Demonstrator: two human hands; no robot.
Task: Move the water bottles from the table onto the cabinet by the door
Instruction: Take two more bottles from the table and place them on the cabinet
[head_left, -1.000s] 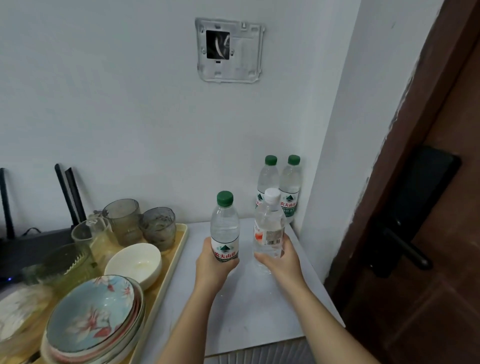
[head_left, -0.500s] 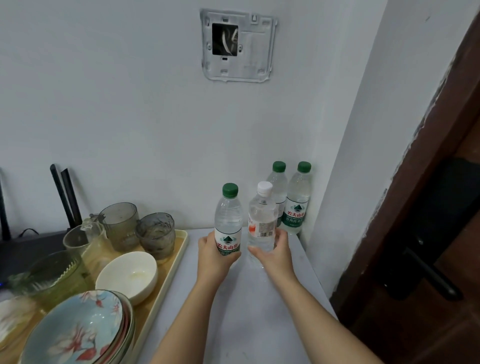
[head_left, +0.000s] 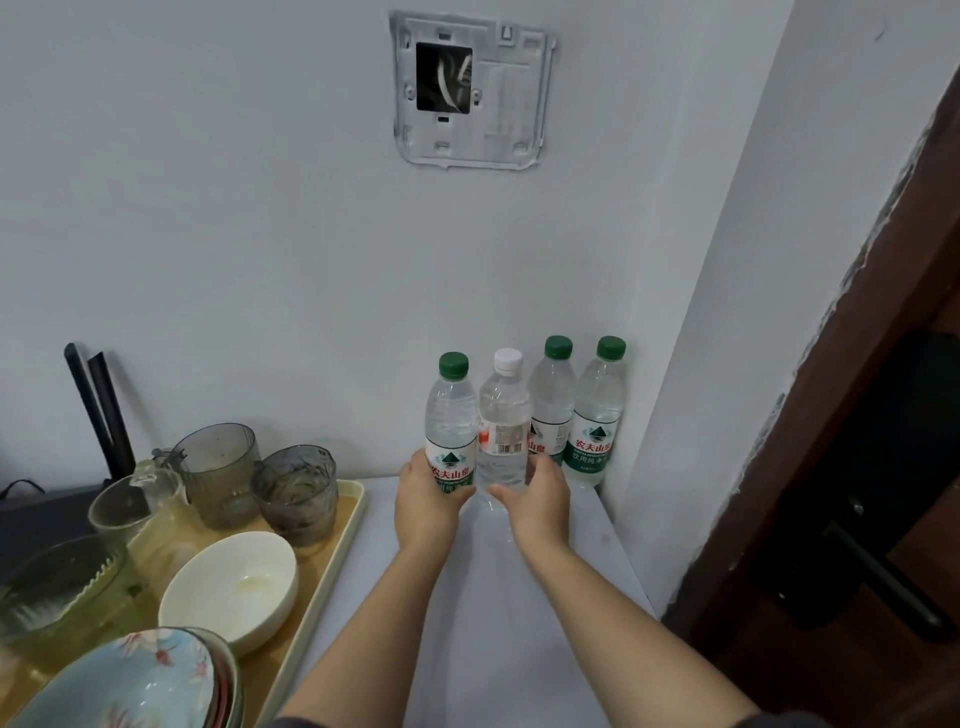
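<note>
**Two bottles held in front of the corner pair**

On the white cabinet top (head_left: 519, 649), right of the tray (head_left: 332, 561) with bowls and glasses, both hands are closed around upright bottles. The left hand (head_left: 426, 509) grips the green-capped bottle (head_left: 451, 415). The right hand (head_left: 540, 504) grips the white-capped bottle (head_left: 504, 415). The hands hide their bases. Just behind, the third bottle (head_left: 553, 405) and the fourth bottle (head_left: 597, 415) stand side by side in the wall corner.

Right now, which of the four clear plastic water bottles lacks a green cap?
The white-capped clear plastic bottle in the right hand, second from the left. The bottle in the left hand and the two in the corner have green caps.
</note>
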